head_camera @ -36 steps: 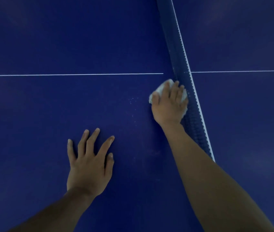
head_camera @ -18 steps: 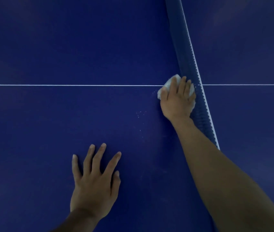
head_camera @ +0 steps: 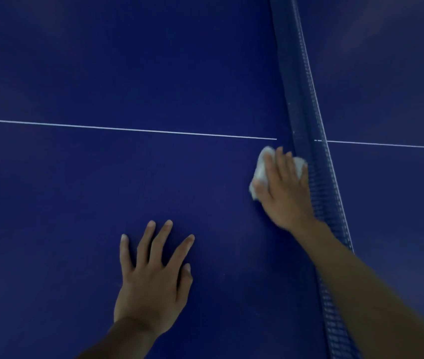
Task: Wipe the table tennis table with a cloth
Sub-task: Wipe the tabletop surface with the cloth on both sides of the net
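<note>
Two hands on blue table [head_camera: 76, 190]: left hand [head_camera: 151, 288] flat, fingers spread, holding nothing; right hand [head_camera: 283, 195] curled over crumpled white cloth [head_camera: 261, 169], pressing it to table just beside net [head_camera: 306, 120], near white line [head_camera: 128, 129].

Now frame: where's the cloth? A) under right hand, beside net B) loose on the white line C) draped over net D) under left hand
A: the right hand holds the white cloth on the table right beside the net; the left hand lies flat, bare.
</note>
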